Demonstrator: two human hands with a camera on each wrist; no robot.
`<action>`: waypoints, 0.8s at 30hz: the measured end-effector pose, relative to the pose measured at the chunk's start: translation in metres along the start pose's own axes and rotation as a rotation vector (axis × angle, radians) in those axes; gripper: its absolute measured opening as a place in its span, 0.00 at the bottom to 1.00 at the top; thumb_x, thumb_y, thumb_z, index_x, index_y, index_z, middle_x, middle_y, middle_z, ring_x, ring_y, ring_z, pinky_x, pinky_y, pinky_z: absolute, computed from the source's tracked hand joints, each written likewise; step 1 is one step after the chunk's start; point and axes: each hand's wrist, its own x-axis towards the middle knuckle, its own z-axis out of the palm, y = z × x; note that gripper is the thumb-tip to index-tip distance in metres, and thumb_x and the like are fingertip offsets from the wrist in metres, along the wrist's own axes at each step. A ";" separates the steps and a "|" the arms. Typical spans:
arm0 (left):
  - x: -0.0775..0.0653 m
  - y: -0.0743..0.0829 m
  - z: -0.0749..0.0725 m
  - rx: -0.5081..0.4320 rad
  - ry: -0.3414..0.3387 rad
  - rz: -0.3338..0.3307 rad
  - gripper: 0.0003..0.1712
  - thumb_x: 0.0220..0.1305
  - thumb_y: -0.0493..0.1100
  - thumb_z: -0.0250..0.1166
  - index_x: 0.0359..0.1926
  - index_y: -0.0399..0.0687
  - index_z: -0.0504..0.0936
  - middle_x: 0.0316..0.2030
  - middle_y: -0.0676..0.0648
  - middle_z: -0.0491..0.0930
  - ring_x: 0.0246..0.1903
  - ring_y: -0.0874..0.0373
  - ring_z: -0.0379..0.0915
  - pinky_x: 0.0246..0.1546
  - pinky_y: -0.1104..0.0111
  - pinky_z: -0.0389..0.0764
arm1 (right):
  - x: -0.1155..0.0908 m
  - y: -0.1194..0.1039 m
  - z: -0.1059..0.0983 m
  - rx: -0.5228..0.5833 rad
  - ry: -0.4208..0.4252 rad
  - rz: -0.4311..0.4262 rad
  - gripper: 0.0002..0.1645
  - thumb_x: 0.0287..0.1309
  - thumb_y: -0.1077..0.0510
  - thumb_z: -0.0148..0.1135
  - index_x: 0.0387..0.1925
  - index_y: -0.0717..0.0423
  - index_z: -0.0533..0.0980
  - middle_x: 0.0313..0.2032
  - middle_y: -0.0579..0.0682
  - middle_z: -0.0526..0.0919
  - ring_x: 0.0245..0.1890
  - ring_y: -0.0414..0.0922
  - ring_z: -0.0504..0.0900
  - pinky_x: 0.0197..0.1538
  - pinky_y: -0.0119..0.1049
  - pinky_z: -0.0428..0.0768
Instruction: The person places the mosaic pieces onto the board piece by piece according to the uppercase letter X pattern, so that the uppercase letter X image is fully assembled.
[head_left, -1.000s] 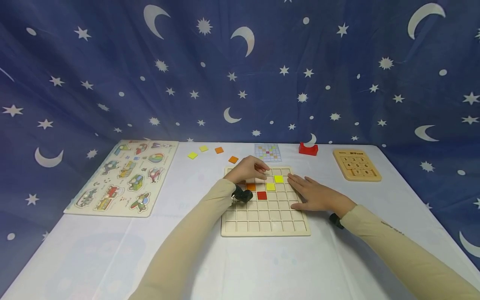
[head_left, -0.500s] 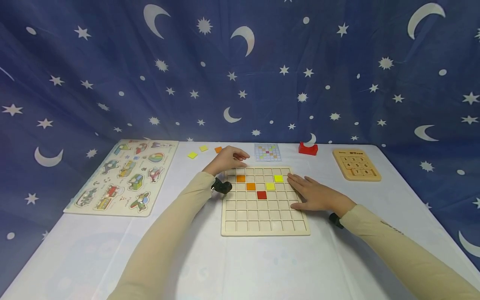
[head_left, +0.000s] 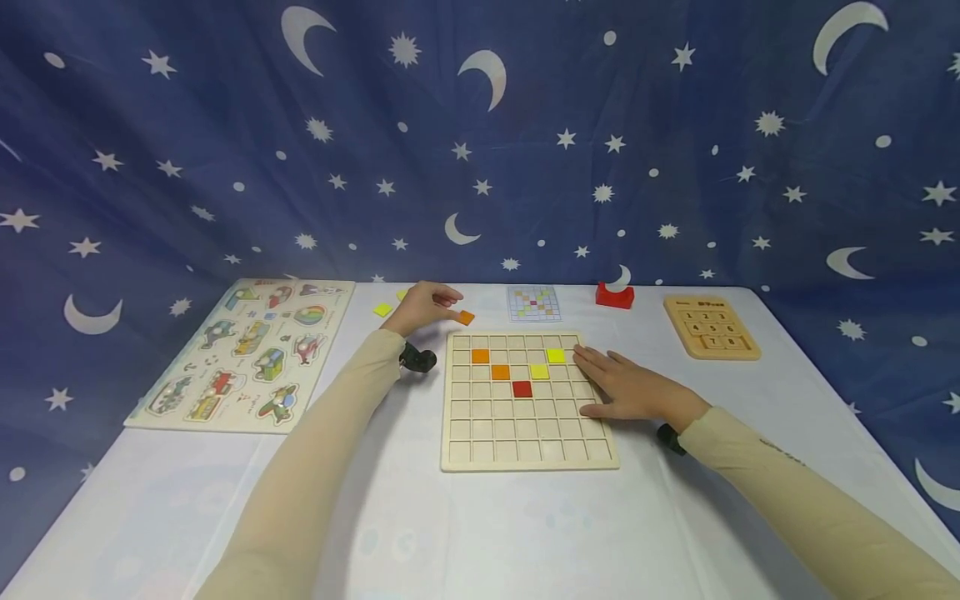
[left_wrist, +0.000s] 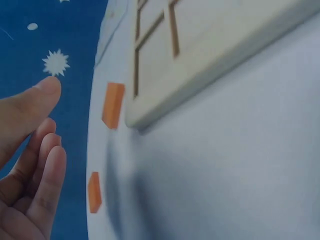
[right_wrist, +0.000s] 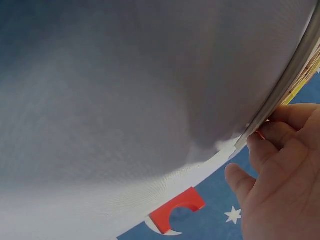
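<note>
My left hand (head_left: pixel 422 308) hovers beyond the far left corner of the wooden grid board (head_left: pixel 517 431), beside a loose orange tile (head_left: pixel 467 317). In the left wrist view its thumb and fingers are apart with nothing between them, and a second orange tile (left_wrist: pixel 94 192) lies on the table below. On the board sit two orange tiles (head_left: pixel 500 372), two yellow tiles (head_left: pixel 539 372) and one red tile (head_left: pixel 522 389), forming a V. My right hand (head_left: pixel 633 387) rests with spread fingers on the board's right edge.
Loose yellow tiles (head_left: pixel 383 310) lie behind my left hand. A patterned grid card (head_left: pixel 534 304) lies beyond the board, and a red holder (head_left: pixel 614 297) stands to its right. A picture puzzle board (head_left: pixel 251 358) is at left, a wooden number puzzle (head_left: pixel 712 327) at right.
My left hand has moved left and away from over the board to the loose tiles, uncovering the orange tiles in the grid. My right hand has stayed on the board's edge.
</note>
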 end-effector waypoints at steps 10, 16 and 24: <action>0.010 -0.003 0.006 0.016 -0.042 -0.061 0.21 0.56 0.30 0.64 0.53 0.36 0.78 0.52 0.37 0.78 0.51 0.47 0.74 0.55 0.61 0.75 | 0.000 0.001 0.000 -0.006 -0.010 0.005 0.56 0.56 0.30 0.51 0.72 0.61 0.47 0.74 0.57 0.47 0.73 0.54 0.48 0.72 0.55 0.50; 0.017 -0.003 0.011 0.032 -0.072 -0.065 0.23 0.53 0.25 0.63 0.52 0.36 0.79 0.54 0.38 0.78 0.52 0.46 0.74 0.54 0.61 0.76 | 0.000 0.001 0.000 -0.005 -0.005 0.002 0.56 0.56 0.31 0.52 0.72 0.62 0.48 0.74 0.57 0.47 0.73 0.54 0.48 0.72 0.55 0.50; 0.020 -0.004 0.018 0.020 -0.105 -0.119 0.25 0.51 0.22 0.59 0.51 0.39 0.80 0.53 0.41 0.79 0.53 0.48 0.73 0.56 0.61 0.75 | 0.001 0.002 0.001 -0.011 -0.003 -0.003 0.55 0.56 0.30 0.52 0.72 0.61 0.48 0.73 0.57 0.47 0.73 0.54 0.48 0.72 0.56 0.50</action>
